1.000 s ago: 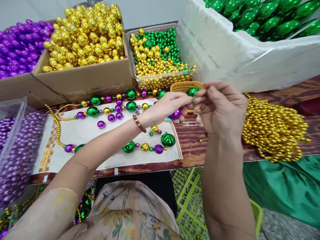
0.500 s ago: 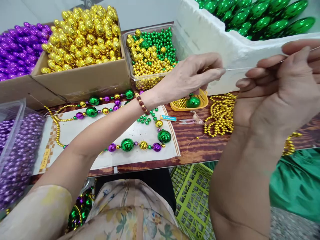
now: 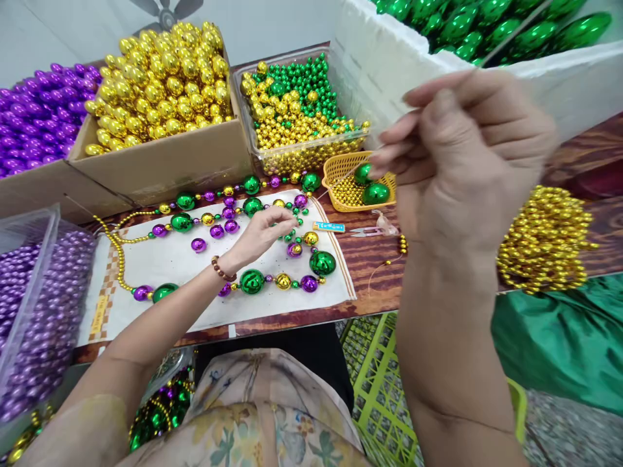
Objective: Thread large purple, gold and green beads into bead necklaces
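My right hand [image 3: 467, 136] is raised at the right, its thumb and fingertips pinched on a thin thread [image 3: 343, 177]. The thread slants down left toward the bead strand at the back of the cloth, and a thin stiff end rises above my fingers. My left hand [image 3: 267, 233] is over the white cloth [image 3: 180, 311], fingers pressed together beside small loose green beads [image 3: 296, 220]; what they hold, if anything, is hidden. A strand of green, purple and gold beads [image 3: 252, 281] loops around the cloth. Loose purple beads [image 3: 198, 245] lie inside the loop.
Behind stand a cardboard box [image 3: 165, 152] of gold beads, a clear bin [image 3: 306, 146] of small beads and a white foam box [image 3: 389, 78] of green ones. A yellow basket [image 3: 357, 206], snips [image 3: 365, 231] and a heap of gold beads [image 3: 545, 240] lie at right.
My left hand has left the thread near my right hand and moved down left to the cloth. My right hand has moved left, still holding the thread.
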Demonstrator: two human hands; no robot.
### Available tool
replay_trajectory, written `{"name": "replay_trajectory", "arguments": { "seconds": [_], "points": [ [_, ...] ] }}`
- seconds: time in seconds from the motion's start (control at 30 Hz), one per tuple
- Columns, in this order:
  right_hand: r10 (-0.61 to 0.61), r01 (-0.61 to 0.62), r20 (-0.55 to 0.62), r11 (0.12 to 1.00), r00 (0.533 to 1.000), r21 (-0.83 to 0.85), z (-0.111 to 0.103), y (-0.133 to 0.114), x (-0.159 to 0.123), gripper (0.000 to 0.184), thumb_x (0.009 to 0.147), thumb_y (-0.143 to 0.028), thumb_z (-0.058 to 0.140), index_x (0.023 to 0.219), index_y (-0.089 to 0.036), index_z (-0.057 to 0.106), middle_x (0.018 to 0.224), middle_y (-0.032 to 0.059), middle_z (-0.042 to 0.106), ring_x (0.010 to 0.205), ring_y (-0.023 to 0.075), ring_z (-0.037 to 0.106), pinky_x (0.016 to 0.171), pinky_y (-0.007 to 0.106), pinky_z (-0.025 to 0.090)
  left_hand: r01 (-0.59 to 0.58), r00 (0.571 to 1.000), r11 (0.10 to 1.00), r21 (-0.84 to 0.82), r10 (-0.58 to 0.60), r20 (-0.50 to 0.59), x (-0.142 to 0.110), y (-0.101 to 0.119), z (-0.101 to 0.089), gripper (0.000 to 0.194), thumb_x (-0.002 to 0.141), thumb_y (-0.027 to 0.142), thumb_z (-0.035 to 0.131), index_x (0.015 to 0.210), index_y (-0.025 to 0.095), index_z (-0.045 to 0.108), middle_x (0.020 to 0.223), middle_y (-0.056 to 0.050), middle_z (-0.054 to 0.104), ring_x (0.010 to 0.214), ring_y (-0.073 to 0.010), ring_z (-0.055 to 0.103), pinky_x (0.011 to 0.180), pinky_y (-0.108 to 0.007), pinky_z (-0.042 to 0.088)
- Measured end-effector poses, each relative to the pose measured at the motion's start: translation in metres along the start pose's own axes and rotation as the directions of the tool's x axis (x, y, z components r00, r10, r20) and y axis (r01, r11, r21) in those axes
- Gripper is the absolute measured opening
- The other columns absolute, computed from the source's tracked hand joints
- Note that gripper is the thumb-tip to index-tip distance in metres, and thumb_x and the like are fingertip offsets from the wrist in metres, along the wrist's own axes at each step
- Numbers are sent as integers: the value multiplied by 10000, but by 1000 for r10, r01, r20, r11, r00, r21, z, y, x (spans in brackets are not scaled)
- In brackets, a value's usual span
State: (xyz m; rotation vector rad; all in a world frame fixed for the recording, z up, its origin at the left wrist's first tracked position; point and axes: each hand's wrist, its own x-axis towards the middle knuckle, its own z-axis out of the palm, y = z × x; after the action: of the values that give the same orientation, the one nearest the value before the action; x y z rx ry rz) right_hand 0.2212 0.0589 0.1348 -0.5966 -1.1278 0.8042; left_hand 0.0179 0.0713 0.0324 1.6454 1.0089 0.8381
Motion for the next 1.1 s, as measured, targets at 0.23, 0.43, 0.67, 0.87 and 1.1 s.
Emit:
{"name": "replay_trajectory", "arguments": {
  "seconds": [0.23,0.43,0.67,0.87,1.1],
  "points": [
    [283,-275,130,958,950,-80,21,25,-20,172,863,-370,765,860,-205,715,715,-22,716,570,110,694,536,216,614,66,997,936,345,-46,-66,-30,-39,-24,109,887,231,606,799,182,647,870,-39,662,848,-163,585,818,-309,462],
    [249,-248,11,968,968,-44,15,31,-29,117,868,-323,731,832,-212,722,694,-30,714,538,93,670,504,198,591,215,976,893,395,-211,-54,-36,-59,-35,82,834,161,579,775,163,636,836,-37,655,723,-140,587,695,-264,468],
    [224,-226,-98,974,970,-9,-13,28,-48,49,826,-208,724,805,-191,765,704,30,749,507,141,689,451,222,578,277,957,871,406,-289,-34,-34,-67,-31,108,817,136,549,753,155,634,682,-11,637,634,-135,562,596,-232,393],
    [172,-190,-203,979,964,-69,-22,23,-58,31,768,-260,768,764,-230,771,656,37,724,476,163,662,422,256,547,261,962,842,473,-266,-58,-32,-76,-29,133,816,132,561,747,162,670,688,-22,661,645,-150,558,611,-256,370],
    [72,-102,-287,991,955,-89,-17,15,-59,32,751,-259,771,728,-238,777,639,29,712,452,142,619,392,246,508,267,963,808,526,-252,-101,-31,-80,-25,144,820,113,557,771,165,682,654,-19,642,629,-158,551,633,-277,368]
  ]
}}
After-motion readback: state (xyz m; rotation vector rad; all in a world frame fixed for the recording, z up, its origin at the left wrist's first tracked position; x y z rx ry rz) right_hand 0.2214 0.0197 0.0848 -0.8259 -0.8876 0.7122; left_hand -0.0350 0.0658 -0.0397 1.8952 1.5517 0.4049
